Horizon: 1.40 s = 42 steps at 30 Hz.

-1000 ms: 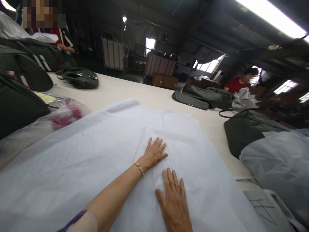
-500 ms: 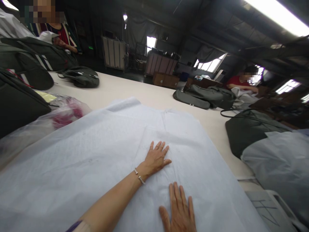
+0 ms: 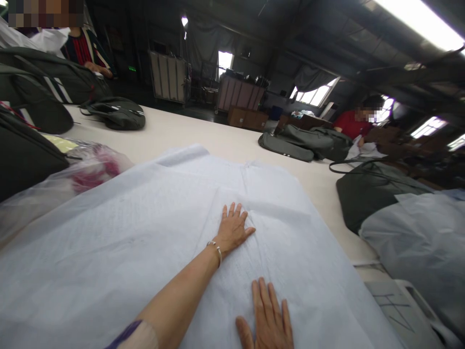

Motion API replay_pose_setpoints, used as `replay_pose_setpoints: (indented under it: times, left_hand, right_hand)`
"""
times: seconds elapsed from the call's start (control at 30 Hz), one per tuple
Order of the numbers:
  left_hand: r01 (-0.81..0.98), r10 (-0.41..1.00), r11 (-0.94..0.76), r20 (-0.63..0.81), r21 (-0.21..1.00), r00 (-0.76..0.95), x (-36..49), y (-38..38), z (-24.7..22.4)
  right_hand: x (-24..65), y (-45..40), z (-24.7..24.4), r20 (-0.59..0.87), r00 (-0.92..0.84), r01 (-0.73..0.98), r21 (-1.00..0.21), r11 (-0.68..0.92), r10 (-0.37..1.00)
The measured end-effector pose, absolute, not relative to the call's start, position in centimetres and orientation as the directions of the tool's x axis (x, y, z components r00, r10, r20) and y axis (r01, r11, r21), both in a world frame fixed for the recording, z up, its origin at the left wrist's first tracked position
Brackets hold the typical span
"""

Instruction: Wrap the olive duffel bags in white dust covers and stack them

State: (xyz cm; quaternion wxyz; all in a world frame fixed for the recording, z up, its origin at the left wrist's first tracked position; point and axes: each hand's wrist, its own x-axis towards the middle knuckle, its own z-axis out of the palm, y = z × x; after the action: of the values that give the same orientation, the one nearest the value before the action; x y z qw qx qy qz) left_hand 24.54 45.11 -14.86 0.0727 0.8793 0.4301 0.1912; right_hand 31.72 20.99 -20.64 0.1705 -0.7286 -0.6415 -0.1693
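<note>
A large whitish translucent plastic sheet [image 3: 145, 242] covers the near part of the table, with creases running through its middle. My left hand [image 3: 233, 229] lies on it palm down, fingers spread, a thin bracelet at the wrist. Closer to me, at the bottom of the view, my right hand [image 3: 269, 315] also rests flat on the sheet, its thumb held away from the fingers. Neither hand grips anything. Whether something lies under the sheet I cannot tell.
Dark green bags [image 3: 32, 97] stand on the left beside clear plastic [image 3: 90, 169]. Another dark bag [image 3: 374, 189] and a heap of translucent plastic [image 3: 417, 237] lie right, above a grey crate [image 3: 403, 310]. Co-workers [image 3: 352, 123] are across the pale table [image 3: 174, 126].
My left hand has slid slightly forward over the sheet, while my right stays nearly in place. The co-worker at the far left has moved the arms.
</note>
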Motion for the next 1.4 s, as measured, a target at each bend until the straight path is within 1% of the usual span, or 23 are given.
replay_pose_setpoints:
  times: [0.13, 0.23, 0.33, 0.43, 0.47, 0.5, 0.53, 0.57, 0.6, 0.63, 0.67, 0.7, 0.73, 0.8, 0.87, 0.93, 1.03, 1.1, 1.17, 1.27, 1.33, 1.37, 1.4]
  left_hand:
    - [0.744, 0.805, -0.593, 0.247, 0.309, 0.539, 24.4, 45.3, -15.2]
    - [0.767, 0.813, -0.581, 0.237, 0.273, 0.532, 24.4, 45.3, -14.9]
    - [0.775, 0.808, -0.588, 0.211, 0.229, 0.55, 24.2, 45.0, -14.3]
    - [0.78, 0.8, -0.597, 0.219, 0.187, 0.559, 24.2, 45.0, -14.1]
    - [0.778, 0.792, -0.604, 0.237, 0.172, 0.562, 24.3, 45.2, -14.2]
    - [0.775, 0.783, -0.612, 0.258, 0.157, 0.566, 24.4, 45.5, -14.5]
    - [0.767, 0.769, -0.626, 0.276, 0.143, 0.576, 24.5, 45.7, -14.7]
    - [0.758, 0.756, -0.639, 0.291, 0.133, 0.586, 24.6, 45.9, -14.9]
    - [0.75, 0.745, -0.649, 0.304, 0.126, 0.593, 24.6, 46.1, -15.1]
    - [0.746, 0.737, -0.655, 0.313, 0.118, 0.598, 24.6, 46.2, -15.1]
    - [0.742, 0.73, -0.662, 0.317, 0.108, 0.605, 24.5, 46.2, -15.1]
    - [0.736, 0.722, -0.67, 0.315, 0.097, 0.616, 24.3, 46.2, -15.1]
    - [0.731, 0.715, -0.677, 0.309, 0.086, 0.627, 24.2, 46.3, -15.0]
    - [0.731, 0.713, -0.679, 0.296, 0.066, 0.636, 24.0, 46.4, -14.9]
    - [0.748, 0.727, -0.662, 0.281, 0.046, 0.626, 23.9, 46.7, -15.0]
    - [0.77, 0.748, -0.638, 0.257, 0.022, 0.612, 23.9, 47.0, -15.3]
    - [0.761, 0.736, -0.649, 0.239, -0.019, 0.634, 23.9, 47.2, -15.8]
    - [0.745, 0.716, -0.666, 0.252, -0.033, 0.651, 23.9, 47.2, -15.8]
    - [0.746, 0.719, -0.665, 0.251, -0.023, 0.649, 23.9, 47.0, -15.5]
    - [0.762, 0.739, -0.647, 0.263, 0.02, 0.621, 24.0, 46.4, -14.8]
    - [0.772, 0.738, -0.634, 0.327, 0.039, 0.59, 24.1, 46.0, -14.5]
    - [0.777, 0.733, -0.628, 0.367, 0.042, 0.572, 24.1, 45.8, -14.4]
    - [0.782, 0.728, -0.622, 0.4, 0.043, 0.557, 24.1, 45.7, -14.3]
  right_hand:
    - [31.6, 21.3, -19.8, 0.446, 0.124, 0.991, -0.091, -0.093, 0.886]
    - [32.0, 21.1, -17.9, 0.467, 0.138, 0.986, -0.147, -0.077, 0.874]
    - [34.7, 19.0, -14.3, 0.504, 0.154, 0.982, -0.176, -0.074, 0.85]
    - [40.1, 14.6, -9.2, 0.513, 0.161, 0.98, -0.182, -0.076, 0.843]
    - [42.3, 12.8, -7.5, 0.518, 0.213, 0.971, -0.206, -0.121, 0.829]
    - [44.6, 10.9, -5.8, 0.525, 0.31, 0.946, -0.251, -0.203, 0.793]
    - [46.9, 9.0, -4.3, 0.523, 0.443, 0.894, -0.318, -0.316, 0.728]
    - [49.3, 7.2, -3.0, 0.503, 0.59, 0.807, -0.394, -0.44, 0.632]
    - [51.6, 5.7, -1.9, 0.457, 0.719, 0.695, -0.465, -0.549, 0.524]
    - [53.9, 4.5, -1.3, 0.381, 0.818, 0.574, -0.521, -0.631, 0.43]
    - [56.0, 3.6, -0.9, 0.292, 0.885, 0.466, -0.565, -0.681, 0.364]
    - [57.9, 3.0, -0.9, 0.192, 0.923, 0.378, -0.609, -0.697, 0.333]
    - [59.6, 2.8, -1.0, 0.084, 0.94, 0.303, -0.654, -0.693, 0.331]
    - [61.8, 3.1, -1.7, -0.126, 0.92, 0.167, -0.73, -0.663, 0.371]
    - [62.8, 3.9, -2.3, -0.271, 0.87, 0.071, -0.759, -0.648, 0.413]
    - [62.9, 4.7, -2.6, -0.345, 0.827, 0.028, -0.764, -0.644, 0.445]
    - [62.8, 5.3, -3.0, -0.4, 0.775, -0.034, -0.799, -0.601, 0.489]
    - [62.8, 5.4, -3.3, -0.398, 0.771, -0.06, -0.822, -0.566, 0.497]
    - [62.8, 5.5, -3.6, -0.343, 0.803, -0.036, -0.844, -0.535, 0.487]
    - [62.7, 5.7, -3.3, -0.178, 0.869, 0.092, -0.859, -0.504, 0.461]
    - [62.5, 5.6, -2.5, -0.05, 0.903, 0.188, -0.847, -0.498, 0.426]
    - [62.4, 5.4, -1.9, -0.014, 0.912, 0.214, -0.835, -0.506, 0.409]
    - [62.2, 5.1, -1.4, -0.012, 0.918, 0.216, -0.823, -0.526, 0.395]
